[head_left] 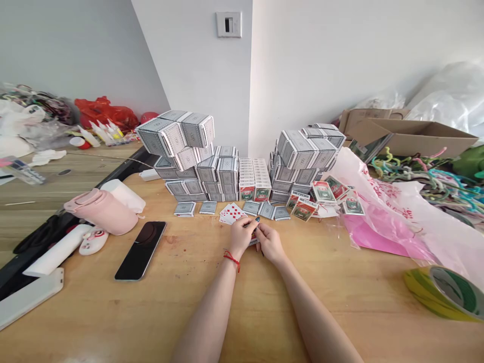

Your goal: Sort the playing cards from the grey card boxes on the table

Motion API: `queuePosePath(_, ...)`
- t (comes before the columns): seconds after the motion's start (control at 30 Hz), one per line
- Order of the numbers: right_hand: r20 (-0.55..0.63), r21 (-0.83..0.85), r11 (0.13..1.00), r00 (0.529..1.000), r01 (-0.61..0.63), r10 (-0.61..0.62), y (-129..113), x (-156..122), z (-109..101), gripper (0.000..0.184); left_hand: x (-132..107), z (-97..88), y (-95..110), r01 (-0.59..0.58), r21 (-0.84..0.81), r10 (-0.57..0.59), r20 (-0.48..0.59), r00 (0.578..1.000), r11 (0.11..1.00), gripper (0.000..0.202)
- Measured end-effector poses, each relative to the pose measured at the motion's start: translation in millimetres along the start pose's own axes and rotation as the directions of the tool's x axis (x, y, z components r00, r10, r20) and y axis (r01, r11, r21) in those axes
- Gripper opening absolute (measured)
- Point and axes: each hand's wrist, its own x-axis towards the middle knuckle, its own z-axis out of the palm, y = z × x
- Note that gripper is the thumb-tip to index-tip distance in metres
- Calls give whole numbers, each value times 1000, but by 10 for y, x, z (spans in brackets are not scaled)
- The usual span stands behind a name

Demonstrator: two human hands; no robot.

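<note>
My left hand, with a red string bracelet at the wrist, and my right hand meet above the table. Their fingers are closed together around a small playing card box. Only a red and white edge of it shows; the fingers hide the rest. Just beyond my left hand, several face-up playing cards with red diamonds lie fanned out. Small packs of face-down cards lie in a row behind my hands. Two columns of stacked card boxes stand further back.
Patterned card-covered blocks are piled left and right. Loose card boxes rest beside pink plastic sheeting. A phone, a pink tumbler and a white power bank lie left; yellow tape sits right.
</note>
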Motion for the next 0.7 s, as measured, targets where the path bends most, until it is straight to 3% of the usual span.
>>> queuePosePath(0.23,-109,17,1000,994,-2,4,-5,30,9,30,-31,39,-4,-83,-14,83,22,996,996,18)
queuePosePath(0.33,-144,-44,999,990,4,-11,-18,29,0,33,-43,50,7,-109,26,110,-34,993,994,19)
queuePosePath(0.5,-5,-43,999,1000,-16,16,8,44,-38,32,-25,31,-3,-71,48,77,-138,987,996,21)
queuePosePath(0.6,53,-67,998,999,6,-3,46,62,-65,29,-15,16,-25,-9,52,15,-127,992,999,21)
queuePosePath(0.7,37,-133,990,998,52,-47,69,68,-83,27,-26,18,-39,11,81,-2,-118,993,997,22)
